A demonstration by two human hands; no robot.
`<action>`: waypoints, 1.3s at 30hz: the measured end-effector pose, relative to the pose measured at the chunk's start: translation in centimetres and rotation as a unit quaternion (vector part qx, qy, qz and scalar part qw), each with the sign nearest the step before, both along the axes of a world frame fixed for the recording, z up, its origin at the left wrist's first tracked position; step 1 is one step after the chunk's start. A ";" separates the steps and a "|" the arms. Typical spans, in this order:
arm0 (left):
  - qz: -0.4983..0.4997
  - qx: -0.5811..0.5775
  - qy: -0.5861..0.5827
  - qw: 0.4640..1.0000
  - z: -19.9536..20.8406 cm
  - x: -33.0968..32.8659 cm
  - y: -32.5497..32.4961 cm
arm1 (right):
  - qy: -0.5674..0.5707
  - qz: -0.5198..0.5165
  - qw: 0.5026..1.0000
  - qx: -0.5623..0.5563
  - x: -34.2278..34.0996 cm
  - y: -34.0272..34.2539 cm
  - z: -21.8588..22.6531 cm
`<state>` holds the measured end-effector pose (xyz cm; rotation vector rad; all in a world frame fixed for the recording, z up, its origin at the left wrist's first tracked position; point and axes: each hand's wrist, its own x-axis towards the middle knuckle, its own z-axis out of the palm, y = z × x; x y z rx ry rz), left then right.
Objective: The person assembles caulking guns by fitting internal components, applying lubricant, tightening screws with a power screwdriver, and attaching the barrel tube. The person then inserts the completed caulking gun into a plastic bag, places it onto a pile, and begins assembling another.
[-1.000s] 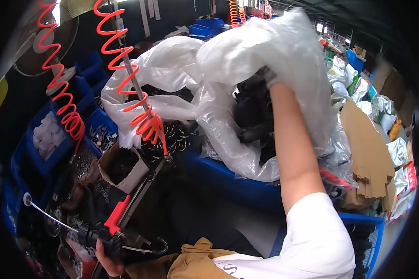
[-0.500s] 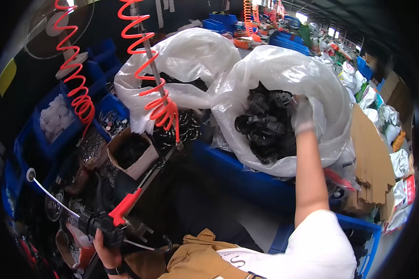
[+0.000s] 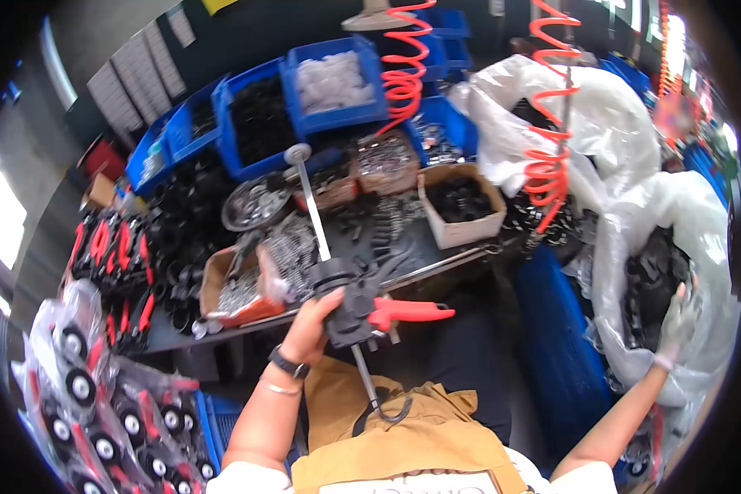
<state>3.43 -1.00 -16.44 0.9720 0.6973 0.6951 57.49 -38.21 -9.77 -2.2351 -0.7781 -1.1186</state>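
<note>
My left hand (image 3: 309,329) is closed round the black body of a caulking gun (image 3: 342,305). The gun has a red trigger handle, a long metal rod with a round pale disc at its far end, and a hooked end near my apron. At the right, my gloved right hand (image 3: 678,325) reaches into the mouth of a clear plastic bag (image 3: 617,288). Its fingers look stretched out, beside black plastic parts (image 3: 650,280) in the bag. Nothing shows held in that hand.
Along the bench stand blue bins (image 3: 337,115), a cardboard box of black parts (image 3: 465,226) and a box of small metal pieces (image 3: 239,288). Red coiled hoses (image 3: 549,165) hang overhead. Bagged red-and-black tools (image 3: 107,412) lie at the left; a second plastic bag (image 3: 502,123) stands behind.
The view has swung left, bringing more of the bench into sight. My right hand remains at the bag, its fingers now nearer the bag's right side. The caulking gun stays in my left hand.
</note>
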 end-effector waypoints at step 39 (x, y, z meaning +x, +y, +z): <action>0.209 -0.014 -0.163 0.964 4.7 -17.7 11.8 | 0.553 0.411 0.725 0.012 -9.7 9.6 -19.0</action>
